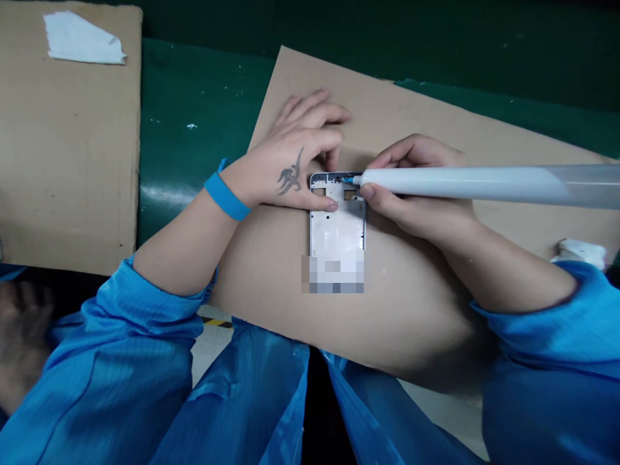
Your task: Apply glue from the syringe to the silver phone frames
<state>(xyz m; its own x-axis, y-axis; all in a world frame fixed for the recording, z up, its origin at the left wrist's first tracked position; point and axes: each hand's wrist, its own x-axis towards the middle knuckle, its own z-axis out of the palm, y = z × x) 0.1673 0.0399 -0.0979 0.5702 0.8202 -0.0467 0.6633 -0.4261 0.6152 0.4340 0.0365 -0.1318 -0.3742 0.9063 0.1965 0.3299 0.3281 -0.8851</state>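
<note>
Tan cardboard (411, 310), green workbench (194, 148), metal phone frame (336, 223)

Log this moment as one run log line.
left hand steadying phone mid-frame on cardboard sheet | right hand holding dispensing syringe | blue tip at frame's top edge

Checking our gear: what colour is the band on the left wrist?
The wristband is bright blue, clearest in the head view.

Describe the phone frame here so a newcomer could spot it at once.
On the tan cardboard sheet angled across the green surface, find the phone frame. It is the silver-edged rectangle with cut-out windows, under the thumb of the left hand, with the white syringe in the right hand at its top edge.
</note>
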